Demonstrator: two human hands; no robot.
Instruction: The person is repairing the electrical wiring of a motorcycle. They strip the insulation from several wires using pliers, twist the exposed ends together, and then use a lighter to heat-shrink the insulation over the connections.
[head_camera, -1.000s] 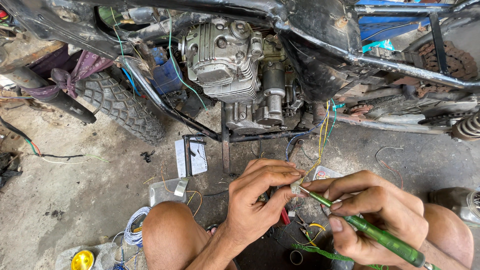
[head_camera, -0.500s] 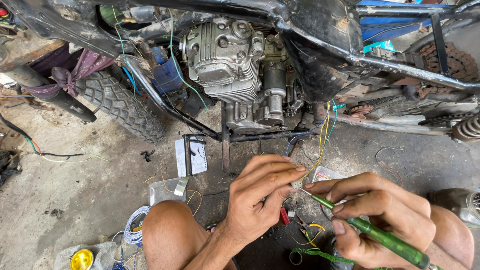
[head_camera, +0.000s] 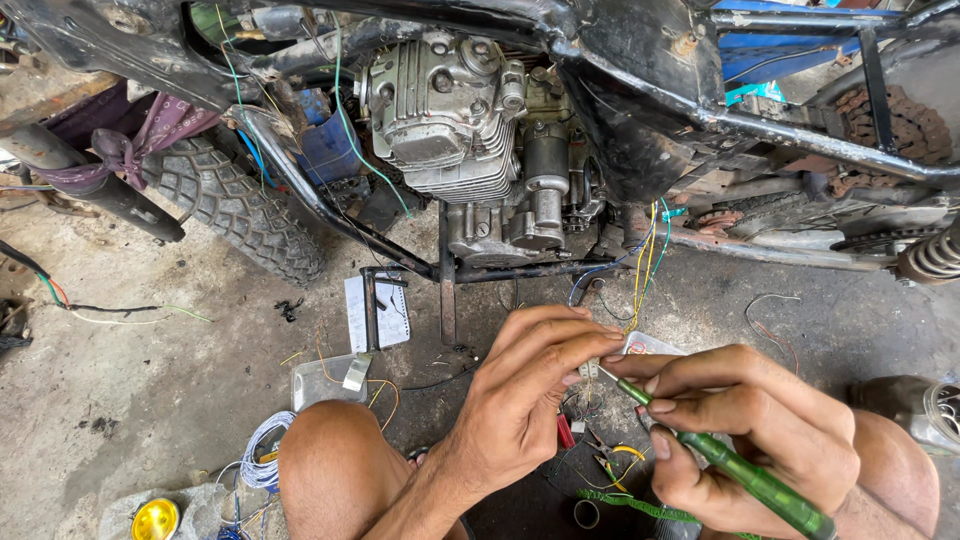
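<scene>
Clearly, little has changed in the last second: the left hand (head_camera: 530, 400) still pinches a small connector piece (head_camera: 590, 368) between thumb and fingertips, and the right hand (head_camera: 750, 435) keeps its fingers wrapped around the green screwdriver (head_camera: 735, 470), tip at that piece. Both stay low before the engine (head_camera: 450, 120), so the fine work seems ongoing.

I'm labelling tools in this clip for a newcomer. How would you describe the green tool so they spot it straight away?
Start at the motorcycle engine at the top and drop to the two hands above the concrete floor. The right hand grips a slim green-handled screwdriver, its metal tip meeting the left hand fingertips. It is the only straight, translucent green rod among loose coloured wires.
</scene>
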